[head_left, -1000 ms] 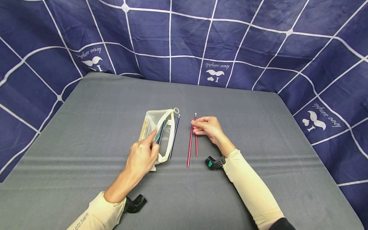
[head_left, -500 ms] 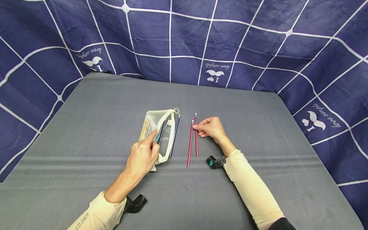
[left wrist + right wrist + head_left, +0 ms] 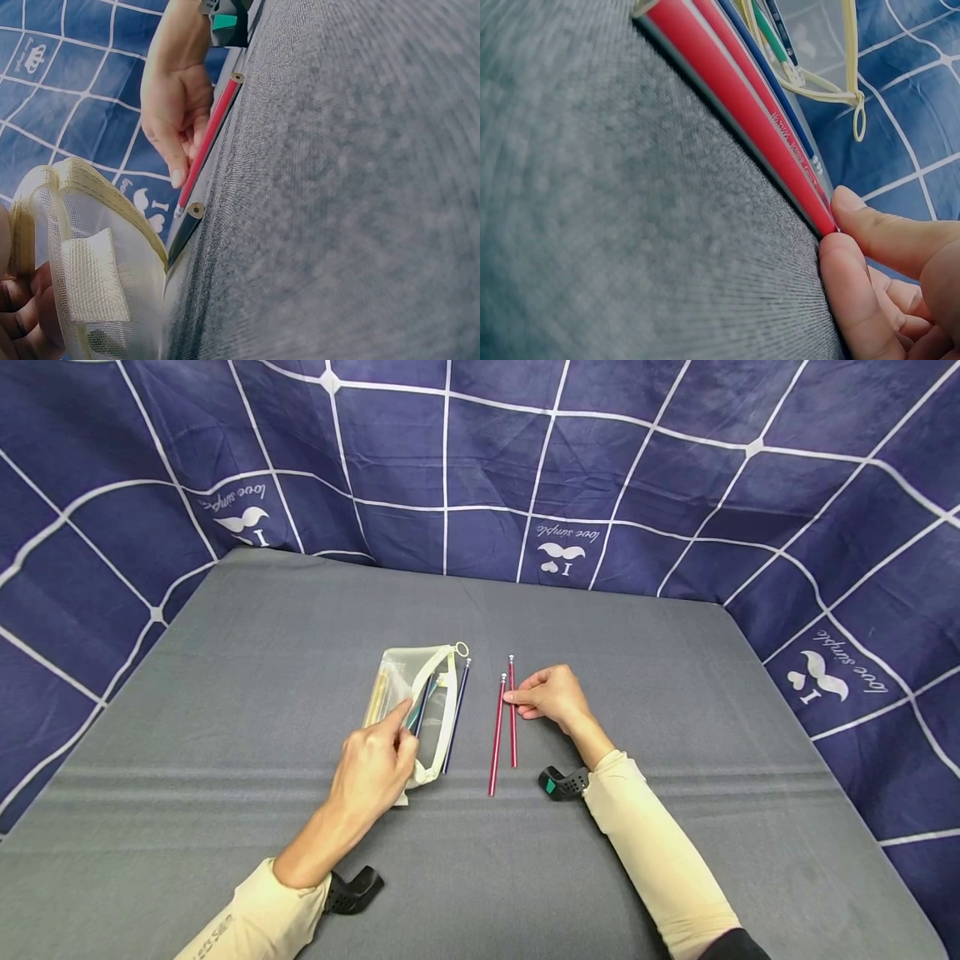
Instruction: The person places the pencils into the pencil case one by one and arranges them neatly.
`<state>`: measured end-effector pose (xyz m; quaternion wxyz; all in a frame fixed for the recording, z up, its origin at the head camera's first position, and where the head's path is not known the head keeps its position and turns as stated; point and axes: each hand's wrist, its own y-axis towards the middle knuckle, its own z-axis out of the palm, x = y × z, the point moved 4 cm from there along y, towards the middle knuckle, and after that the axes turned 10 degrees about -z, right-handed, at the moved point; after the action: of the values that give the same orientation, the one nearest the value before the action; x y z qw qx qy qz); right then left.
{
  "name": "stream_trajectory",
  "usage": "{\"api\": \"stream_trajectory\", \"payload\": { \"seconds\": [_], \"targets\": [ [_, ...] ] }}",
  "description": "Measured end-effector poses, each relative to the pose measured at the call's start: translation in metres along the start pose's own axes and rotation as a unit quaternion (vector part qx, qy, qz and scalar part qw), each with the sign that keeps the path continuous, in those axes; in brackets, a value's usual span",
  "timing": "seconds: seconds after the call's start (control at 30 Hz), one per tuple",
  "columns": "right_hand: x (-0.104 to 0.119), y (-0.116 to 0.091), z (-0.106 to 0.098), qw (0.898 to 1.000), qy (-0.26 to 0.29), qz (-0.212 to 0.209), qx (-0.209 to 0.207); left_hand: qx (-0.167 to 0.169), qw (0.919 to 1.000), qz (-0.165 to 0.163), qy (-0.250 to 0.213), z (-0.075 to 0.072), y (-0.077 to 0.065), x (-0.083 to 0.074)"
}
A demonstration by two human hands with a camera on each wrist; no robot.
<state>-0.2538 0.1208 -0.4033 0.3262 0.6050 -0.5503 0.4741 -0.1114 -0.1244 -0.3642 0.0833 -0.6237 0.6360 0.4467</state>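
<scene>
My left hand [image 3: 375,768] grips the near side of a translucent, cream-edged pencil pouch [image 3: 397,664], index finger stretched along its opening. The pouch gapes to the right, with a dark blue pencil [image 3: 422,702] and something green inside. Two red pencils lie on the grey cloth to the right, the left red pencil [image 3: 497,739] and the right red pencil [image 3: 513,739]. Thumb and forefinger of my right hand [image 3: 555,695] pinch the right red pencil near its eraser end, as the right wrist view shows from close by.
Another dark blue pencil [image 3: 456,718] lies along the pouch's right edge. A ring zip pull [image 3: 461,649] sticks out at the pouch's far corner. The grey table [image 3: 675,693] ends at a blue checked cloth [image 3: 495,468] hanging behind and at the sides.
My right hand has come off the eraser end of the left red pencil and shifted slightly right and nearer, onto the right red pencil. The left hand and pouch stay put.
</scene>
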Motion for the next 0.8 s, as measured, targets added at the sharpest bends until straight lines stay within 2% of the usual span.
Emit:
{"api": "stream_trajectory", "payload": {
  "seconds": [0.4,0.8],
  "targets": [
    [0.0011,-0.0013,0.0,1.0,-0.008,0.004,0.013,0.001,1.0,0.007,0.001,0.0013,-0.0001,0.0001],
    [-0.0071,0.0029,-0.005,0.994,0.096,0.018,0.04,0.003,1.0,0.005,0.002,0.0012,-0.0002,-0.0002]
  ]
}}
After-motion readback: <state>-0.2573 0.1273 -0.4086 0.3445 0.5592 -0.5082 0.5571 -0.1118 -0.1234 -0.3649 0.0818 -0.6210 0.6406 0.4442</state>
